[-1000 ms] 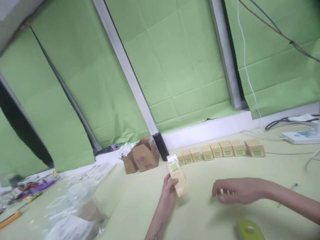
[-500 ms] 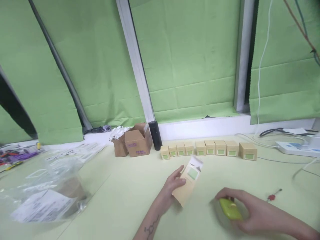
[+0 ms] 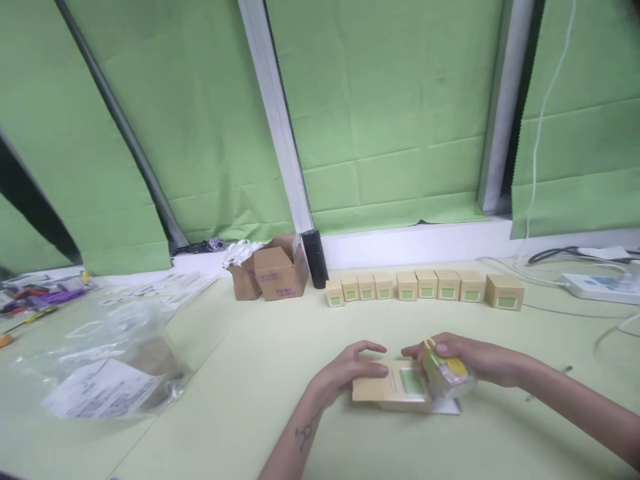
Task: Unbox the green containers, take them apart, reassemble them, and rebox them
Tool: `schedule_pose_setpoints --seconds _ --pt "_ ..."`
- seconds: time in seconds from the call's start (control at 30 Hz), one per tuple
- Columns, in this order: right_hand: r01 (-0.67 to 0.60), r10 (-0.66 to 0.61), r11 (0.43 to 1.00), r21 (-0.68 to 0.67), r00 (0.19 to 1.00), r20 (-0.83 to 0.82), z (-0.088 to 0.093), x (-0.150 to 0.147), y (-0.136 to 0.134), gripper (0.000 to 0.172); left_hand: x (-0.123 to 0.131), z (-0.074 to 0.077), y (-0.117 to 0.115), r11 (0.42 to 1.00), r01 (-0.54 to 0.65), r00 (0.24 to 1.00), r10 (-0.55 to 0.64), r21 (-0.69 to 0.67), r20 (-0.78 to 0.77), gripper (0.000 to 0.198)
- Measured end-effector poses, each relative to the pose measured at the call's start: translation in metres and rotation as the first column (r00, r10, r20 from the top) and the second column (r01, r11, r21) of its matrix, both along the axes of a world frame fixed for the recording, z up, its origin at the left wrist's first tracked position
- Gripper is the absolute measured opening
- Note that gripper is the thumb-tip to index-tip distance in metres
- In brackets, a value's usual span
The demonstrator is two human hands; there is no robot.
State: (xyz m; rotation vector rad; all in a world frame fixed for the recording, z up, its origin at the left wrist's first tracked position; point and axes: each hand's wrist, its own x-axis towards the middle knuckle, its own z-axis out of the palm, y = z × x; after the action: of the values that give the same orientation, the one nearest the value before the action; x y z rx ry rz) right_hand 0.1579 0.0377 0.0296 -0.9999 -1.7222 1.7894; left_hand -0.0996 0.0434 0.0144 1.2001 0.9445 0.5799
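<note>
My left hand grips one end of a tan carton that lies on its side low over the table. A green label shows on its face, and a white flap sticks out at its right end. In my right hand is a yellow-green item in clear plastic, held up against the carton's flap end. Blur hides its exact kind and whether it is inside the opening. Behind my hands stands a row of small tan boxes with green labels.
Brown cardboard boxes and a black cylinder stand at the back. A clear plastic bag with a label sheet lies on the left. On the right are a power strip and cables. A thin rod lies behind my right forearm.
My right hand has moved left and lifted the yellow-green item to the carton. The carton has turned from a slant to nearly level, with its flap end to the right.
</note>
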Motion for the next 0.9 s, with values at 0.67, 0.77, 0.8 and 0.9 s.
schedule_pose_setpoints --seconds 0.67,0.77,0.8,0.9 --pt "0.253 -0.266 0.964 -0.082 0.926 -0.27 -0.027 -0.033 0.012 0.042 0.031 -0.027 -0.003 0.921 -0.39 0.816 0.352 -0.011 0.459 0.048" --pt "0.449 -0.474 0.88 -0.156 0.811 -0.343 -0.029 -0.026 0.025 0.044 0.028 -0.029 -0.004 0.941 -0.335 0.826 0.319 -0.05 0.466 0.045" --pt "0.485 -0.508 0.86 -0.158 0.787 -0.35 -0.03 -0.025 0.028 0.044 0.028 -0.03 -0.005 0.948 -0.311 0.834 0.305 -0.065 0.46 0.046" --pt "0.486 -0.503 0.862 -0.146 0.781 -0.371 -0.036 -0.029 0.031 0.039 0.03 -0.034 -0.01 0.981 -0.181 0.874 0.191 -0.065 0.447 0.057"
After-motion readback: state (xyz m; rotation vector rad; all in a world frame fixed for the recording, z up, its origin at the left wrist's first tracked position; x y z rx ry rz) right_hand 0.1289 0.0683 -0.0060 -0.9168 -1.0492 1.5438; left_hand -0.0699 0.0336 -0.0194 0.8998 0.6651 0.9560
